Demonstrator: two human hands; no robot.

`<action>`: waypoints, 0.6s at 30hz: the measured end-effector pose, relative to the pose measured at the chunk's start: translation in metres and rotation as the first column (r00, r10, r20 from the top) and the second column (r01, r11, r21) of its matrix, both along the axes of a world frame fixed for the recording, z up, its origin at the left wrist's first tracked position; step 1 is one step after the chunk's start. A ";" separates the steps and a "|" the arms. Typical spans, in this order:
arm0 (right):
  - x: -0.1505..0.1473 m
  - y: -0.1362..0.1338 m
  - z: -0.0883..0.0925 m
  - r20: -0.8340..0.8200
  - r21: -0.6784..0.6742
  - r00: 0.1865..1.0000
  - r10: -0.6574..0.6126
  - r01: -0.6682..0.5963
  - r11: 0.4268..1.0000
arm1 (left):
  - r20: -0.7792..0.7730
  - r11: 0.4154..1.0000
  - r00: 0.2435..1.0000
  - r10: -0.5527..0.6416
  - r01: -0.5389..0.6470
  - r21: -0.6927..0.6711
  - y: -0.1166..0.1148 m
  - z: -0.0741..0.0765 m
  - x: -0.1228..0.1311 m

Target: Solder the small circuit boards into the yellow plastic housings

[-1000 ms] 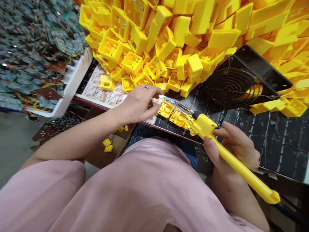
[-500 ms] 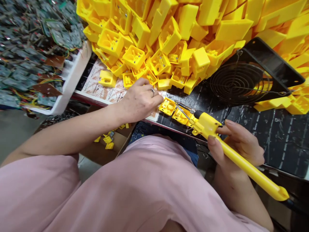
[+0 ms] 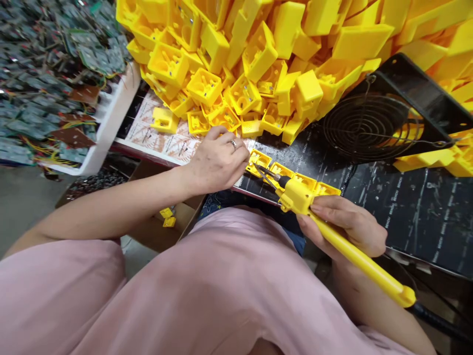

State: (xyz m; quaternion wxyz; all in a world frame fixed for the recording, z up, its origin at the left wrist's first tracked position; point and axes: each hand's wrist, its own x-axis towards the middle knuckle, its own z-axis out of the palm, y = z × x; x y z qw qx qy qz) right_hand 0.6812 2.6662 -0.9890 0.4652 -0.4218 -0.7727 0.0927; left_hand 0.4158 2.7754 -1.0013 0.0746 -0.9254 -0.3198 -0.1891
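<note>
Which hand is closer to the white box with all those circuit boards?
The left hand. It is to the right of the white box in the picture, beside the row of yellow cases; the right hand is farther right, holding the yellow tool.

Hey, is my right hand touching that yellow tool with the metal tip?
Touching. The head view shows the right hand gripping the yellow tool, its digits against both sides.

I count one bare left hand (image 3: 221, 161), one bare right hand (image 3: 349, 222), one yellow plastic soldering tool (image 3: 351, 249), four open yellow plastic housings (image 3: 306, 181) mid-frame, one black wire-guarded fan (image 3: 365, 130) upper right; green circuit boards (image 3: 92, 44), upper left, and yellow plastic cases (image 3: 289, 32), top, beyond counting.
</note>
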 end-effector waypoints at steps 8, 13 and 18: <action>-0.001 0.011 0.015 0.168 0.035 0.977 0.133 -0.141 0.989 | -0.057 0.994 0.998 0.000 -0.006 -0.112 0.004 0.008 0.005; 0.004 0.009 0.026 0.217 -0.028 0.964 0.157 -0.155 0.988 | -0.134 0.996 0.991 -0.012 0.000 -0.089 0.006 0.011 0.006; 0.006 0.006 0.025 0.236 -0.047 0.964 0.120 -0.112 0.993 | -0.117 0.992 0.993 -0.019 0.004 -0.127 0.006 0.012 0.004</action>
